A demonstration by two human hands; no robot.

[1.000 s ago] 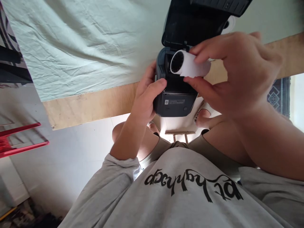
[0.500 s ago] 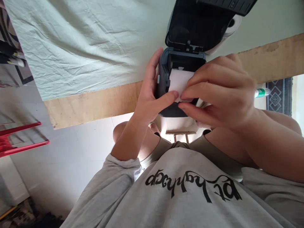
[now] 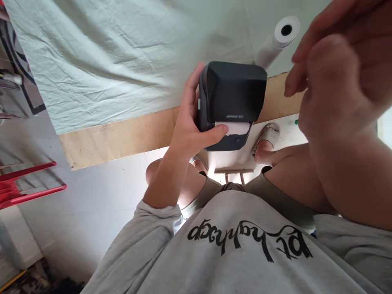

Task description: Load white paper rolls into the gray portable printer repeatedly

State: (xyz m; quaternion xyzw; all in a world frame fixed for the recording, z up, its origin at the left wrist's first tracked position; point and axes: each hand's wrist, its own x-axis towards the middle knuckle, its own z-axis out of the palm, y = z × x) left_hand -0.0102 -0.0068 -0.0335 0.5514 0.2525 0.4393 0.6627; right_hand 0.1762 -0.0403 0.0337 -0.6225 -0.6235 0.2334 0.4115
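My left hand [image 3: 191, 128] grips a small black label printer [image 3: 235, 92] by its left side, thumb across the front. The printer's lid is down. A strip of white paper [image 3: 239, 128] with a torn edge comes out of the slot at its front, and my left thumb lies on that strip. Slightly blurred at the upper right, my right hand [image 3: 339, 69] is off the printer, its fingers apart and nothing visible in them; some of it runs out of view. Behind the printer, a white paper roll [image 3: 278, 37] with a black core stands on the cloth.
A pale green cloth [image 3: 122, 53] covers the table, leaving a bare wooden edge [image 3: 122, 141] along the front. Down at the left is a red frame [image 3: 33, 183] over the light floor [image 3: 101, 216]. My knees and a sandalled foot [image 3: 266, 143] are below the table edge.
The printer's lid has swung from open to closed over the paper. My right hand has let go of the paper and moved up and right, while my left hand keeps its hold.
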